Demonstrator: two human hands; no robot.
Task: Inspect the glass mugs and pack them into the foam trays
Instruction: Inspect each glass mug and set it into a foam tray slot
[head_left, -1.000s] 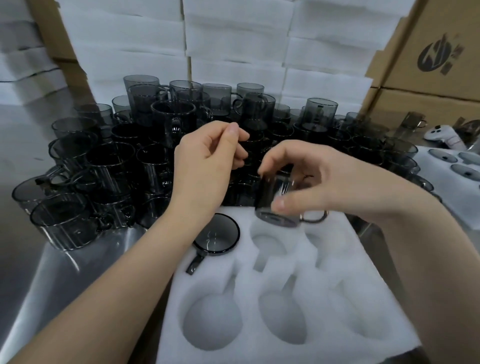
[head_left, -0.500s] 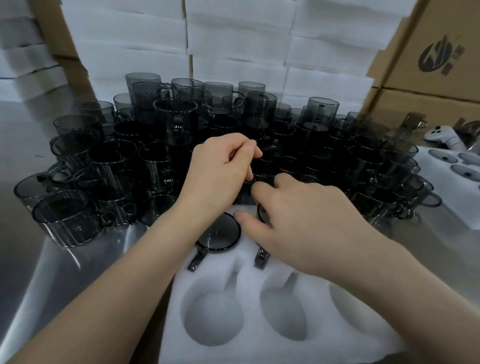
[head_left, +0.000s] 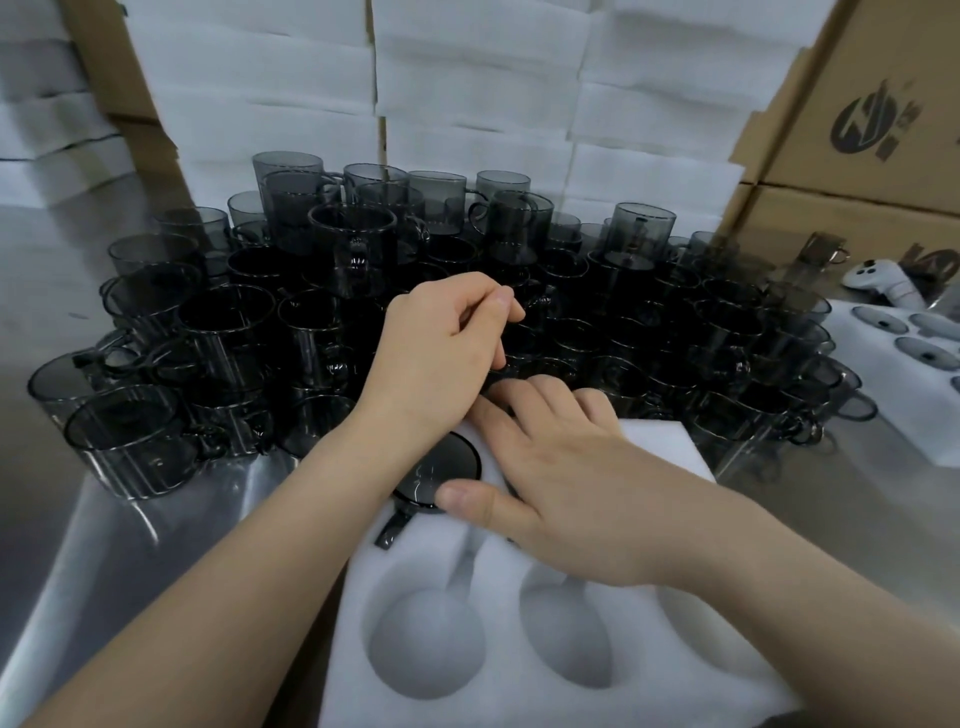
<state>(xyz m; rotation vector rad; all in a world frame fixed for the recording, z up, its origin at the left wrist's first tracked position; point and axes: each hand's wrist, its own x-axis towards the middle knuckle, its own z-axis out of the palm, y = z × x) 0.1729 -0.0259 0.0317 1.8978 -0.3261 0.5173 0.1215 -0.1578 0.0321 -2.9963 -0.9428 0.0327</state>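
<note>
Many stacks of white foam sheets (head_left: 467, 104) fill the back, with brown cardboard boxes (head_left: 857, 156) on your right. In front of them is the shiny metal table (head_left: 62, 545), and on it stands a big crowd of dark glass mugs (head_left: 353, 244), packed close, some set on top of others. Nearest to you lies the foam tray (head_left: 657, 441). One mug (head_left: 441, 470) sits bottom up in its far left pocket, its handle pointing toward you. Two round pockets in the near row show only bare foam. Your right hand (head_left: 561, 493) lies flat on the tray, fingers straight and spread, its thumb (head_left: 467, 501) touching that mug's edge; what is under the palm is hidden. Your left hand (head_left: 436, 358) is over the crowd of mugs with its fingers curled; I cannot tell if it pinches anything. A second tray (head_left: 909, 415) on the far right has mugs in its pockets.
</note>
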